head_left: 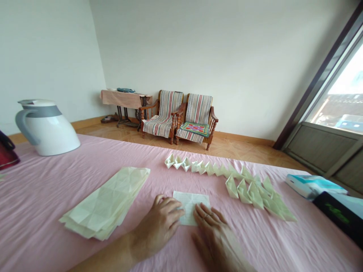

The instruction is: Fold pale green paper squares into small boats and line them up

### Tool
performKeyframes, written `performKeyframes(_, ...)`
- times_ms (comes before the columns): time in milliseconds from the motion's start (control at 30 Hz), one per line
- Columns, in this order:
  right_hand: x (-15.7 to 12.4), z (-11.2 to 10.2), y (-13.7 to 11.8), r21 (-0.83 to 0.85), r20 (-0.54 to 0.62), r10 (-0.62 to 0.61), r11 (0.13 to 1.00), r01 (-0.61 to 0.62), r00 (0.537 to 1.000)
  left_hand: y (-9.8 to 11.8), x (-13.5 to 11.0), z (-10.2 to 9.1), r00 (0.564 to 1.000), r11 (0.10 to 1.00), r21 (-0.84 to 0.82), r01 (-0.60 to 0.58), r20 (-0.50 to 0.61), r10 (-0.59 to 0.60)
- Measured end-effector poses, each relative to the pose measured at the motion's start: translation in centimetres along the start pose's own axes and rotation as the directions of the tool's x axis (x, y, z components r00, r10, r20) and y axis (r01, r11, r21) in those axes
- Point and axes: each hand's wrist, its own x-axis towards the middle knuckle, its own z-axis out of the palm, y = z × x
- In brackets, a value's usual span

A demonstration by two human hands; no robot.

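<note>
Paper sheet [188, 199], left fingers [170, 206] at edge, right fingers [209, 217] atop

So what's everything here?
paper sheet: one, whitish, centre
paper stack: one, pale green, left
folded papers: over ten, pale green, ahead and right
cloth: one, pink, foreground
jug: one, white-grey, left
red object: one, red, left edge
packet: one, white-teal, right
box: one, black, right edge
armchairs: two, brown, by wall
mat: one, multicoloured, right armchair
side table: one, pink-covered, beside armchairs
bundle: one, blue, side table
glazed frame: one, grey, right
floor: one, tan, behind
left hand, right hand: one each, bare, on paper sheet
</note>
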Motion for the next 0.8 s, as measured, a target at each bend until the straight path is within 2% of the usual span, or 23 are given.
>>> performKeyframes(133, -0.1, -1.2, 0.6, -0.094, 0.045, 0.03, 0.995, -0.026, 0.999, 0.2, 0.0, -0.4, 0.998, 0.998, -0.008, -0.061, -0.015, 0.061)
performKeyframes(267, -0.4, -1.8, 0.6, -0.13, 0.057, 0.073, 0.989, -0.065, 0.996, 0.4, -0.1, -0.2, 0.998, 0.998, 0.01, -0.064, 0.006, 0.064)
performKeyframes(467, -0.6, -0.8, 1.3, -0.108, -0.076, 0.057, 0.992, -0.065, 0.995, 0.9, -0.3, 0.2, 0.997, 0.995, 0.067, -0.071, 0.039, 0.068)
performKeyframes(600, -0.1, -0.8, 1.8, -0.045, -0.109, 0.01, 0.999, -0.015, 0.994, 0.8, -0.3, 0.2, 0.995, 0.992, 0.075, -0.097, 0.021, 0.096)
performKeyframes(800, 0.0, -1.3, 0.3, 0.053, -0.19, -0.018, 0.998, 0.028, 0.982, 0.6, -0.5, 0.4, 0.998, 0.996, 0.066, -0.06, 0.023, 0.058)
